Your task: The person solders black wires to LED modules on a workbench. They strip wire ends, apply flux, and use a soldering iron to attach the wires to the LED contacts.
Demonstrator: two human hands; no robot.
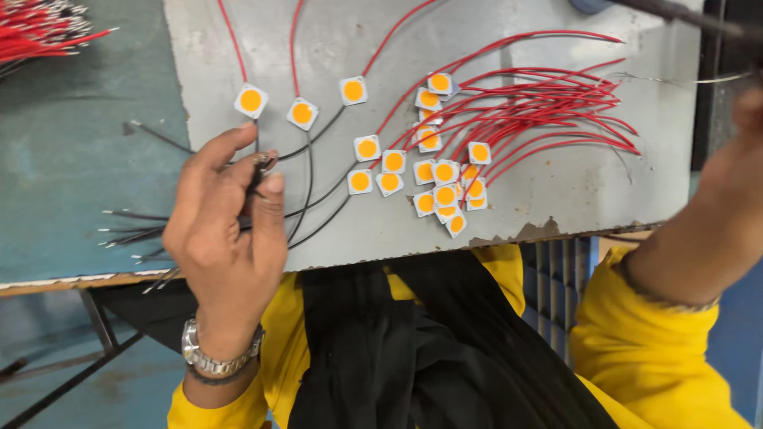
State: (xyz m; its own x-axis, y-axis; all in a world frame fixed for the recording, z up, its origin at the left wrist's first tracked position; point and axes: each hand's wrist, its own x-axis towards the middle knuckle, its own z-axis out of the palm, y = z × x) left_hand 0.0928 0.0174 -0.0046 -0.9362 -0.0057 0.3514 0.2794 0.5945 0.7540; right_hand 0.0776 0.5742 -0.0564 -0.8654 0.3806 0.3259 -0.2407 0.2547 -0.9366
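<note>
A bundle of thin black wires [256,171] is pinched between the thumb and fingertips of the left hand [226,230], just above the front left part of the grey plate [556,191]. The wires look slim and flexible, with bare metal tips; several run on across the plate to small square white chips with round orange centres [251,100], while loose black wires [131,226] lie fanned out on the teal bench [71,183] just left of the hand. The step in hand appears to be the sorting or picking of one black lead from the bundle; a fine separation of a single strand would be called for next, with the rest kept from tangling.

The left grip is closed on the wires. The right hand [743,155] is raised at the frame edge and blurred; its grip cannot be told. More chips with red wires [548,103] are clustered mid-plate, and a red wire bundle [40,28] lies at the far left.
</note>
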